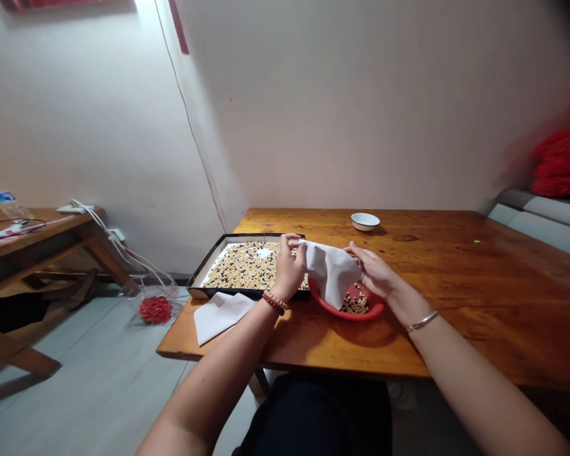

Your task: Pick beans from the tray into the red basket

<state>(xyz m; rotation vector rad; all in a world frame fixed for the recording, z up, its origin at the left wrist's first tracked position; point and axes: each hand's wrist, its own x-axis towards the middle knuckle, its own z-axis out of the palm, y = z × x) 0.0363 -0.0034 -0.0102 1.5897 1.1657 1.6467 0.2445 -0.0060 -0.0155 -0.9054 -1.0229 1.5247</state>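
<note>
A white sheet (330, 266), paper or cloth, hangs creased between my two hands. My left hand (291, 265) pinches its left upper corner, and my right hand (373, 269) grips its right edge. Beneath the sheet stands a red bowl (323, 308) with small mixed-colour beads or beans (355, 303) in it; the sheet hides part of them. Left of the bowl is a shallow black-edged tray (224, 239), its white bottom mostly covered with similar small pieces (247, 266). A second white sheet (221, 314) lies folded on the table by the tray's front edge.
On the wooden table (437, 291), a small white dish (365, 221) sits toward the back. At the far right is a red bundle (563, 161). To the left, a clear bag of red pieces (156, 308) is on the floor near cables (133, 253) and another table with a bottle (4, 201).
</note>
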